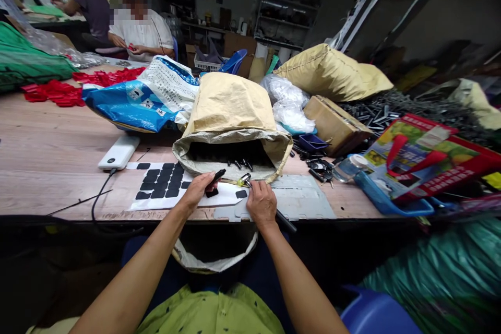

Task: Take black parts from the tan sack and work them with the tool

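Observation:
My left hand (199,190) is closed on a small black tube-shaped piece (217,174), its tip pointing up and right. My right hand (261,202) pinches a small shiny metal piece with a yellow part (243,180). A black rod (286,221) sticks out below that hand; whether it joins the metal piece is hidden. Just beyond both hands lies a tan woven sack (235,102), its mouth facing me, with several small black pieces (239,163) inside. Under my left hand is a white sheet with black rounded-square stickers (159,181).
A white power bank (119,152) with a cable lies left, near a blue-and-white bag (133,102) and red pieces (52,94). To the right are a wooden box (336,120), a jar (349,167) and a blue tray (385,198). Two people sit at the back left.

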Demonstrator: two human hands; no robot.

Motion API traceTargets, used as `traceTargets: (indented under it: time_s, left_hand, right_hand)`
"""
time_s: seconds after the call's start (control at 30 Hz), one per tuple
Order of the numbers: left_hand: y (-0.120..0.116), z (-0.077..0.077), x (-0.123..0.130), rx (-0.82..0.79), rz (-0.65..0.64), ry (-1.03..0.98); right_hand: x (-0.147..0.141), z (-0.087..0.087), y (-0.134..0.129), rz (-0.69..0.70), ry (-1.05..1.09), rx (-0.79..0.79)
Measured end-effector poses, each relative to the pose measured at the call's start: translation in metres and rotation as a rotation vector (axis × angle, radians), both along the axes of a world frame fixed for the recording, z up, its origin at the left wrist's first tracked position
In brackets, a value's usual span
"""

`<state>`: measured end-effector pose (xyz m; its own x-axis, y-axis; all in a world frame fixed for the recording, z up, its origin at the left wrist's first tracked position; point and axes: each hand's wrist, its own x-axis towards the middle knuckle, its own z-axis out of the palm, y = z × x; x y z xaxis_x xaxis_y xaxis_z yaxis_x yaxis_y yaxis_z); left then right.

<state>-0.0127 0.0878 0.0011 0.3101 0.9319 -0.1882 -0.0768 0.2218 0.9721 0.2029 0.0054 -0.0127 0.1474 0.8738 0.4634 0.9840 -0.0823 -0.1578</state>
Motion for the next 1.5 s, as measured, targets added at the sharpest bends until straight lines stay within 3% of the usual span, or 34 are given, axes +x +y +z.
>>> traceTargets:
  time_s: [0.23, 0.3, 0.37, 0.47, 0.53, 0.63, 0.73, 0.83, 0.93, 1.03, 1.1, 1.2, 1.3, 1.37, 1.5]
  left_hand:
    - [-0.035, 0.021, -0.015, -0.348, 0.025, -0.194]
    - [-0.050, 0.022, -0.023, -0.367, 0.004, -0.199]
    - [-0.067, 0.023, -0.032, -0.315, -0.101, -0.156]
    - [-0.088, 0.019, -0.043, -0.176, -0.416, 0.088]
    - [-0.096, 0.012, -0.045, -0.036, -0.546, 0.372]
    - [-0.101, -0.008, -0.036, 0.224, -0.562, 0.887]
    - [-0.106, -0.033, -0.021, 0.326, -0.566, 1.237]
    - [-0.113, -0.052, -0.009, 0.285, -0.582, 1.316]
    - [-0.115, -0.062, -0.009, 0.219, -0.594, 1.332]
    - [-0.115, -0.061, -0.014, 0.196, -0.587, 1.342]
    - [-0.114, -0.051, -0.017, 0.220, -0.620, 1.306]
    - [-0.103, -0.022, -0.015, 0.258, -0.761, 1.038]
    - [-0.066, 0.015, -0.005, 0.156, -0.836, 0.653]
    - [-0.027, 0.034, 0.005, 0.282, -0.658, 0.609]
    - [0.054, 0.044, 0.028, 0.590, -0.007, 1.035]
  right_hand:
    - [0.001, -0.002, 0.000, -0.003, -0.008, 0.007]
    - [0.000, -0.003, 0.000, -0.003, -0.012, 0.006]
    - [0.000, -0.002, 0.000, -0.005, -0.013, 0.008]
    - [0.000, -0.002, 0.000, -0.007, -0.012, 0.005]
    - [-0.001, -0.001, 0.000, -0.008, -0.011, 0.002]
    - [-0.001, -0.001, -0.001, -0.014, -0.010, -0.001]
    - [-0.001, 0.000, -0.001, -0.018, -0.008, -0.008]
    - [-0.001, 0.000, -0.001, -0.020, -0.008, -0.012]
    - [-0.001, 0.000, -0.001, -0.020, -0.008, -0.010]
    - [-0.001, -0.001, -0.001, -0.016, -0.005, 0.000]
    - [-0.001, -0.001, -0.001, -0.012, -0.003, 0.004]
    - [-0.001, -0.001, -0.001, -0.009, -0.004, -0.001]
    - [-0.001, -0.001, -0.002, -0.012, -0.003, -0.007]
    - [-0.001, -0.001, -0.002, -0.014, -0.003, -0.008]
    - [-0.001, 0.001, -0.002, -0.006, 0.003, 0.005]
